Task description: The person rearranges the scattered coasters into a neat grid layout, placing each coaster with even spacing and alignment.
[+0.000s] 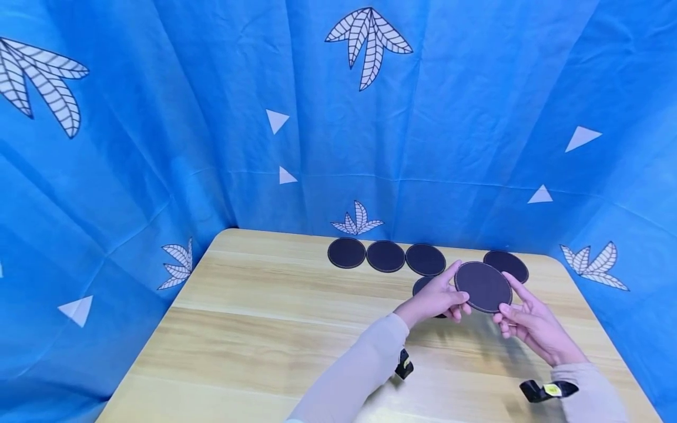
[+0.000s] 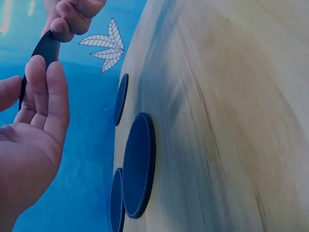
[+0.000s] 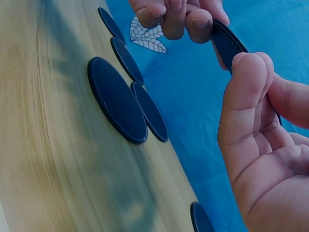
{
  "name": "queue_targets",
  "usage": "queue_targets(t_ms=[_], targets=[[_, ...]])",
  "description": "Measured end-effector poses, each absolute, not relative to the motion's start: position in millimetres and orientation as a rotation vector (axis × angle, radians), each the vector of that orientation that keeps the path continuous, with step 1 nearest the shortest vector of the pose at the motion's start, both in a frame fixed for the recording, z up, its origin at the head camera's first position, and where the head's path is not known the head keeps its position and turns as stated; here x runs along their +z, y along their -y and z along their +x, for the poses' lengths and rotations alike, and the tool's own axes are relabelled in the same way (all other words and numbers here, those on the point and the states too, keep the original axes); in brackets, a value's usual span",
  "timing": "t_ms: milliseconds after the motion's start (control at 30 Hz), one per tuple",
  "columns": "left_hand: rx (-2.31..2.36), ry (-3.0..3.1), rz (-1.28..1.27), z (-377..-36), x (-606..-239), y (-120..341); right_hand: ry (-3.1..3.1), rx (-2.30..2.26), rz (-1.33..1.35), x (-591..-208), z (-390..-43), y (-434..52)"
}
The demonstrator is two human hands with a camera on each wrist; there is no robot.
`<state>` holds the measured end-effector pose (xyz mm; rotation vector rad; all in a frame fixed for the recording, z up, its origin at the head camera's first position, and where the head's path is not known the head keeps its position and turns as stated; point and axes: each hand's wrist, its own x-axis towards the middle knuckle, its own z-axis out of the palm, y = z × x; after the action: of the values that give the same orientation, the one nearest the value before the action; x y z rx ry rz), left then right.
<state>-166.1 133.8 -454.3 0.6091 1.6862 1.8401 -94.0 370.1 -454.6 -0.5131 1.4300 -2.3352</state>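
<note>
Both hands hold one round black coaster (image 1: 483, 286) above the right part of the table, its flat face turned toward the head camera. The left hand (image 1: 435, 298) pinches its left edge between thumb and fingers. At the opposite edge the right hand (image 1: 538, 326) grips it the same way. Behind the left hand lies another coaster (image 1: 421, 286), partly covered by that hand. A further coaster (image 1: 506, 267) lies at the back right, overlapped in the head view by the held one. In the right wrist view the held coaster (image 3: 227, 43) appears nearly edge-on, with pale stitching near its rim.
Three more black coasters, a left one (image 1: 346, 253), a middle one (image 1: 385, 257) and a right one (image 1: 425, 259), lie in a row along the back edge of the wooden table (image 1: 238, 329). A blue curtain (image 1: 338, 141) with leaf prints hangs around the table.
</note>
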Motion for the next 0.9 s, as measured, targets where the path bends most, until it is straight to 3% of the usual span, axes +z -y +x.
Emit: queue_targets(t_ms=[900], targets=[[1.937,-1.673,0.52,-179,-472,-74,-1.582,-2.248,-0.478,-462,-119,-312]])
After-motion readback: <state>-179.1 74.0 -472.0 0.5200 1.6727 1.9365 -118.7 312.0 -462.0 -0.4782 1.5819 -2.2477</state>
